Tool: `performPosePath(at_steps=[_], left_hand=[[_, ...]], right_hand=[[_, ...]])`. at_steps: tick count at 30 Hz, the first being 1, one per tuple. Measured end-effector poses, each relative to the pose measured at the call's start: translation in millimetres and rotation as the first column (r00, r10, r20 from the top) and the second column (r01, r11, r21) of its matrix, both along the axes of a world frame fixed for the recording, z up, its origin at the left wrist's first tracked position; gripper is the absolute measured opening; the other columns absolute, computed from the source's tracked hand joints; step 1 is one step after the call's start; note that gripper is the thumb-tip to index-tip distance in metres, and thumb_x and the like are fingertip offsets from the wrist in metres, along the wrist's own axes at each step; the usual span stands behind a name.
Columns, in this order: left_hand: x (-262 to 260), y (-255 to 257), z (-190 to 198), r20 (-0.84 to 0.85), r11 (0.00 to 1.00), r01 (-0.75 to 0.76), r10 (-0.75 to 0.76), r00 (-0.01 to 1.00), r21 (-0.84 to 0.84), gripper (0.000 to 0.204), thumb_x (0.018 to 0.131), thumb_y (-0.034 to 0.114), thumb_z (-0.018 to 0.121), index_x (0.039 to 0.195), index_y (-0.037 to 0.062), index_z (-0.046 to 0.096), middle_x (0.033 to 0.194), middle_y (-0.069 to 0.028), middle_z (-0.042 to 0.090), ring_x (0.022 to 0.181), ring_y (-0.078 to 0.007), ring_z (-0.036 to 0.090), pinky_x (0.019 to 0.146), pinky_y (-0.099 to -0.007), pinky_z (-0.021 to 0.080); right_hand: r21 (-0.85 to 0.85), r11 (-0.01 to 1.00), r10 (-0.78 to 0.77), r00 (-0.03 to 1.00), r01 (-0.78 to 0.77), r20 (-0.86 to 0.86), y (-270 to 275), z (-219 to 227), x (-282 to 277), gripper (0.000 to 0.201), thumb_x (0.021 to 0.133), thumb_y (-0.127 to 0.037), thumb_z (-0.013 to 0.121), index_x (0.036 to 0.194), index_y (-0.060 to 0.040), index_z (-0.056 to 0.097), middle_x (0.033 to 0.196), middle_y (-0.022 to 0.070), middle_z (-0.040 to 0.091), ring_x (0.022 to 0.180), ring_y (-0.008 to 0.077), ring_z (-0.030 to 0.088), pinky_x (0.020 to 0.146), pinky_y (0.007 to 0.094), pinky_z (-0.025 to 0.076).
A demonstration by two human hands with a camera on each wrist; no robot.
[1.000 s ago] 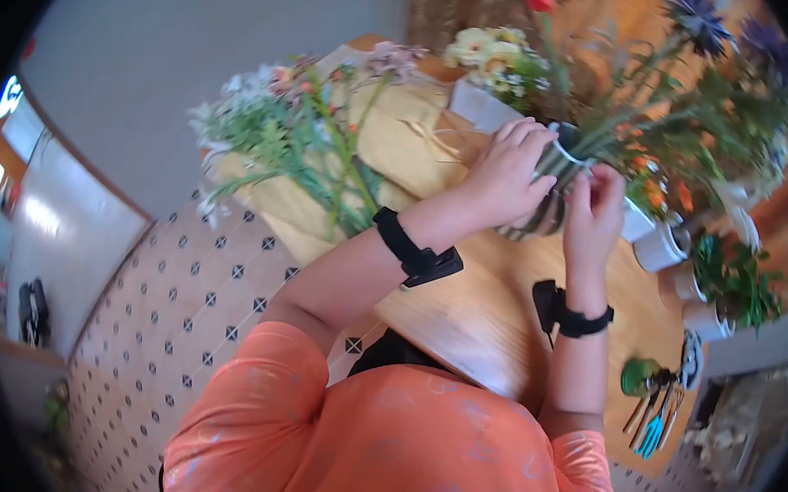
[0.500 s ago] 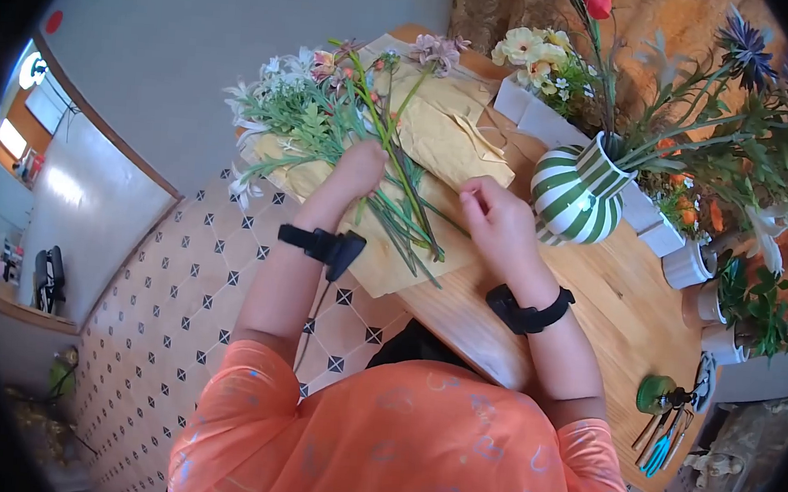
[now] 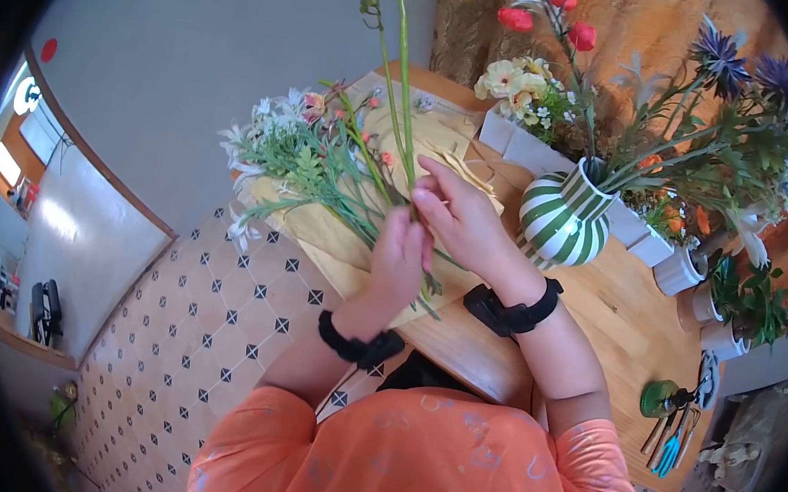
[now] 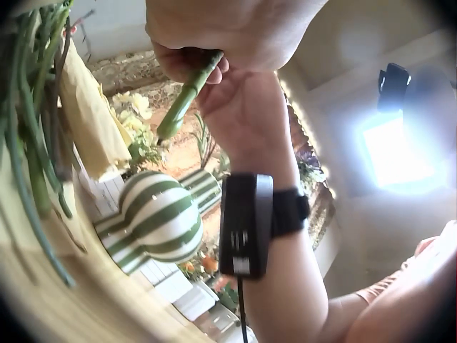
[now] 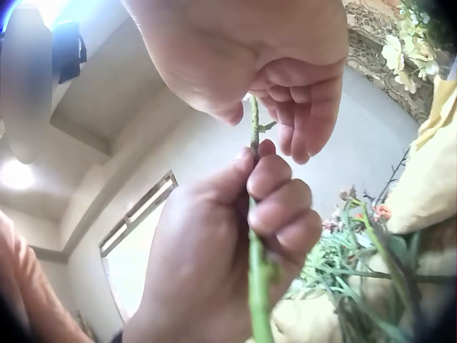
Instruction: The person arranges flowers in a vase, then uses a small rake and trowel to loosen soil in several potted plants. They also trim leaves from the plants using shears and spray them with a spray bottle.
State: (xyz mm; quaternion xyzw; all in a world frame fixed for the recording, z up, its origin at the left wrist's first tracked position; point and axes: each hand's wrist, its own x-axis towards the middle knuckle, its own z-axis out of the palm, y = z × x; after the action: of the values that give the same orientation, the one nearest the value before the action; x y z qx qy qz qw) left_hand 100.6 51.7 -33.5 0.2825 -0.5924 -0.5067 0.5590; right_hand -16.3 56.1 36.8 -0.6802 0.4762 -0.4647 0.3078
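The left hand [image 3: 398, 260] has its fingers curled round a long green stem [image 3: 403, 73] that stands up above the table; in the left wrist view the stem's cut end [image 4: 171, 125] sticks out of the fist. Just above it the right hand [image 3: 469, 222] is at the same stem, with thumb and fingers apart and loosely bent; in the right wrist view the stem [image 5: 255, 121] runs between them, contact unclear. Beneath and beside the hands lie cut flowers and leafy stems [image 3: 312, 172] on yellowish paper [image 3: 321, 241].
A green-and-white striped vase [image 3: 565, 221] holding red and purple flowers stands right of the hands. Behind it are white planters [image 3: 628, 230]. Small tools [image 3: 668, 448] and a green bottle [image 3: 657, 399] lie at the table's right end.
The left hand has moved right and towards the body, and now holds a tall stem upright. The right hand has shifted slightly left to meet it. Earlier, both hands were at the vase.
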Motion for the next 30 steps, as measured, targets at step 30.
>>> performPosePath(at_steps=[30], left_hand=[[-181.8,-62.8,105.1,0.566,0.792,0.372,-0.039,0.823,-0.485,0.013,0.087,0.011,0.055,0.091,-0.0016,0.055,0.084,-0.0169,0.065,0.082,-0.0338,0.063,0.073,-0.0383,0.048]], right_hand=[[-0.683,0.543,-0.68,0.733,0.489,-0.017,3.6,180.0,-132.7,0.03,0.096,-0.025,0.047,0.079,-0.0014,0.055,0.056,0.006,0.045,0.052,0.0145,0.046,0.049,0.032,0.037]])
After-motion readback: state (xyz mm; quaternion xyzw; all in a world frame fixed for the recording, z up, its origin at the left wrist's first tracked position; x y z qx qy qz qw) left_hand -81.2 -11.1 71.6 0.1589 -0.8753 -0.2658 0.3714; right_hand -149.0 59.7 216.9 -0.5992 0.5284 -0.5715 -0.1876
